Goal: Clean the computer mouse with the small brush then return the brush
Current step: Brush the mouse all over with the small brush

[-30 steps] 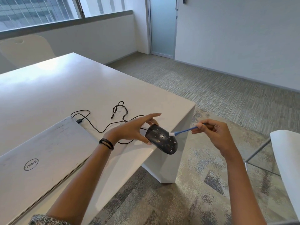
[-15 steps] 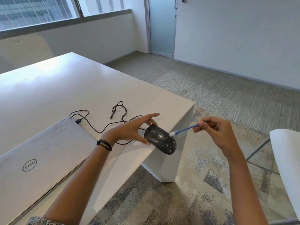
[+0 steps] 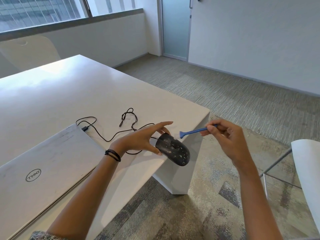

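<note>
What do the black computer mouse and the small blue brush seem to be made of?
The black computer mouse looks like moulded hard plastic, matt shell flecked with pale specks. The small blue brush seems plastic too: thin, smooth, evenly coloured handle; its whitish bristles are too blurred to judge.

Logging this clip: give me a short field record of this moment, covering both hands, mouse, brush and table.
left hand: holds the mouse by its sides, index finger straight
right hand: pinches the brush by its handle end
mouse: black, white specks on top, held in the air at the table edge
brush: blue, bristles at the mouse's cable end; contact blurred
table: white; closed laptop and loose cable on it
stage: brushing; brush not yet returned
</note>
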`<state>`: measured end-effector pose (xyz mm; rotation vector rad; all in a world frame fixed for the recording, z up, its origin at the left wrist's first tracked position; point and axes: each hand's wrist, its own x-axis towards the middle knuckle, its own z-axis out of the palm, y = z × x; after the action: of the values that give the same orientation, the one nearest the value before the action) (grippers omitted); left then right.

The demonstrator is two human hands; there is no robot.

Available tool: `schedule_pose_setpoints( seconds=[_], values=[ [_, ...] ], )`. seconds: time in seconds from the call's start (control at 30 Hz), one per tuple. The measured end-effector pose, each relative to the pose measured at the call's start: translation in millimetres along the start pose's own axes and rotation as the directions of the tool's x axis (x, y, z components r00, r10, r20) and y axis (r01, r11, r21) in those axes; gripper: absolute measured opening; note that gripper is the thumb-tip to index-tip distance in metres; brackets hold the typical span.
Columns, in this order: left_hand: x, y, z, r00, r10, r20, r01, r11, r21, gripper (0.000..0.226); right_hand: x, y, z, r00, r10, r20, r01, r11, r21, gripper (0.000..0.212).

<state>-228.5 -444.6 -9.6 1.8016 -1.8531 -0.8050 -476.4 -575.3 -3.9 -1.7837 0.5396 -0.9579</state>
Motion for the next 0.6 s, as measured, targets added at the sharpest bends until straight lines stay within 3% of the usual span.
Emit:
schedule_pose_setpoints(
  seconds=[0.2,0.4,0.6],
  values=[
    [-2,0,-1,1.000,-0.016,-0.009,0.016,1.000,0.012,0.097,4,0,31,0.999,-0.033,0.009,0.034,0.996,-0.079,0.005],
    [-1,0,-1,1.000,0.010,0.001,-0.010,1.000,-0.002,0.098,8,0,10,0.995,-0.022,0.100,0.041,0.982,-0.187,0.007],
    [0,1,0,1.000,0.003,0.008,-0.003,1.000,0.014,0.097,8,-6,17,0.998,-0.059,0.016,0.061,0.989,-0.135,0.006]
  ],
)
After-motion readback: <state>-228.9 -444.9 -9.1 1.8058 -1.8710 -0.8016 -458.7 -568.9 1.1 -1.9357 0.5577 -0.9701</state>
